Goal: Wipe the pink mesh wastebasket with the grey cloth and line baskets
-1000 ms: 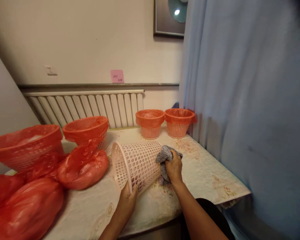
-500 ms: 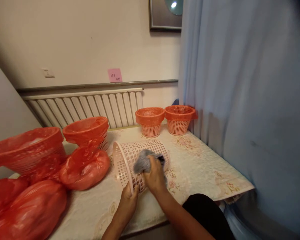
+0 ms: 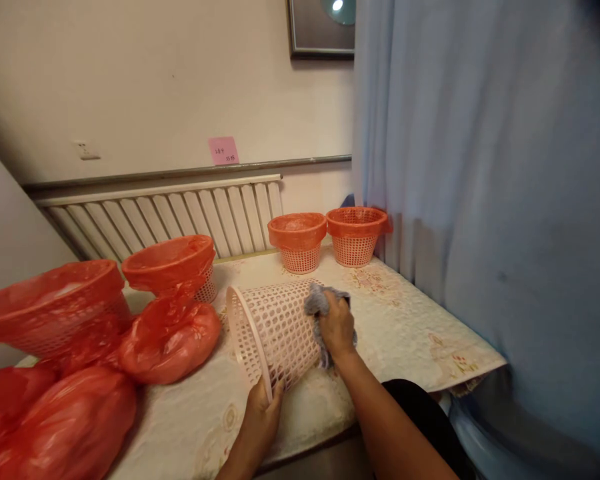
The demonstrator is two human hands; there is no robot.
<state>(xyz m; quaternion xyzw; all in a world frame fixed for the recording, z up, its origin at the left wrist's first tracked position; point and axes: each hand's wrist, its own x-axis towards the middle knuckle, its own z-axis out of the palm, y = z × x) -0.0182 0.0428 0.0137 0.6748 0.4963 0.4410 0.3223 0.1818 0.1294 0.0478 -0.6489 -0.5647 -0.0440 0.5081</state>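
Observation:
A pale pink perforated plastic wastebasket point(image 3: 280, 327) lies on its side on the table, its mouth facing left. My left hand point(image 3: 263, 410) grips the near side of its rim, the thumb on the outer wall. My right hand point(image 3: 338, 325) is closed around a crumpled grey cloth point(image 3: 318, 301) and presses it against the wastebasket near the base end. The cloth and hand cover most of that end.
Two wastebaskets with red liners point(image 3: 298, 240) point(image 3: 357, 235) stand at the back of the flower-patterned table point(image 3: 410, 333). Lined baskets point(image 3: 173, 257) and tied red bags point(image 3: 80, 427) crowd the left. A blue curtain point(image 3: 445, 167) hangs along the right.
My right hand has moved the cloth right along the wastebasket's wall, from its middle to its base end. My left hand still holds the rim.

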